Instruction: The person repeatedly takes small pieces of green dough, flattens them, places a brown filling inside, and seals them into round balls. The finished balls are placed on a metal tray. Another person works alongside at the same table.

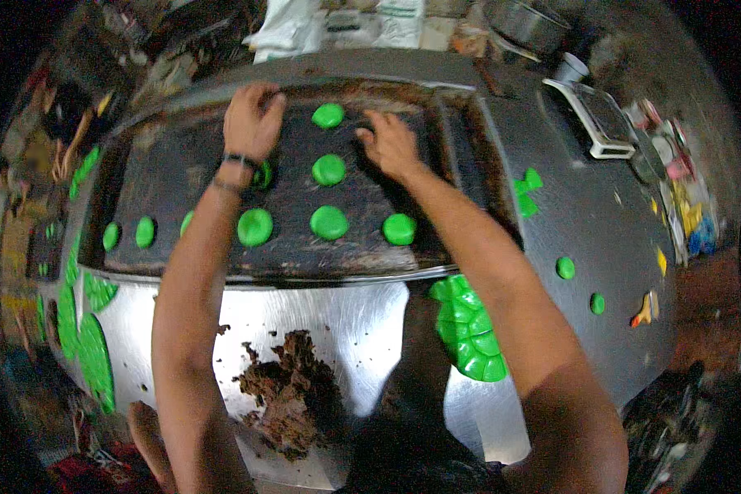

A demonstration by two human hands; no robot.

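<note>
A dark baking tray [179,167] lies before me with several flattened green dough rounds on it. My left hand [254,120] is over its far part, fingers curled down and away; whether they hold anything is hidden. Below that wrist, a green dough round [264,175] is partly covered. My right hand [390,141] hovers over the tray with fingers apart and nothing visible in it. Between the hands sit a far dough round [328,115] and a middle dough round [329,170]. A dimpled dough round [255,227] lies in the near row.
Brown crumbly dough [293,395] is heaped on the metal table [370,321]. A scored green dough slab [469,333] lies beneath my right forearm, and more green dough [89,346] at left. Small dough pieces [565,267] and a white-framed scale-like device [593,117] are at right.
</note>
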